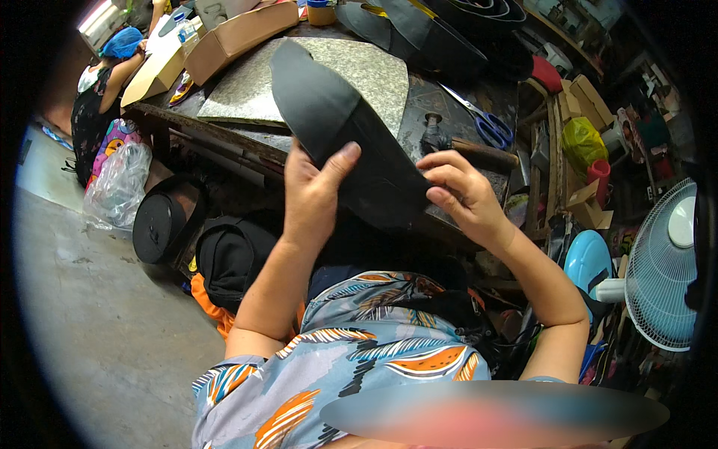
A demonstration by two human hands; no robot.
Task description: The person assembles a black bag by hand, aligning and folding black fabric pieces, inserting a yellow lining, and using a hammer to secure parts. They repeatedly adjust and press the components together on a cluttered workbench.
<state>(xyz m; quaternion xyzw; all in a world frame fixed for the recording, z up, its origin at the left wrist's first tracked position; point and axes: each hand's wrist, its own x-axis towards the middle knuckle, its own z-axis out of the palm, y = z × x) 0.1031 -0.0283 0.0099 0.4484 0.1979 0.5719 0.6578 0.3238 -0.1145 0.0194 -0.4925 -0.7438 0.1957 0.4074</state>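
Observation:
A long, curved piece of black leather-like sheet (pixel 321 105) is held up in front of me, tilted, with a seam or overlap crossing its upper part. My left hand (pixel 318 191) is closed on its lower left edge, thumb on the face and fingers behind. My right hand (pixel 471 198) pinches the right-hand edge between thumb and curled fingers. Under and behind the piece lies a speckled stone slab (pixel 378 71) on the workbench. To the right of the slab are scissors with blue handles (pixel 492 129) and a dark, spool-shaped object (pixel 433 136).
More curved black pieces (pixel 426 45) are heaped at the far side. Open cardboard boxes (pixel 239 37) stand at the back left. Beyond them sits another person (pixel 112 90). At right are a white fan (pixel 662 262) and cluttered shelves. Black rolled material (pixel 161 224) lies low at left.

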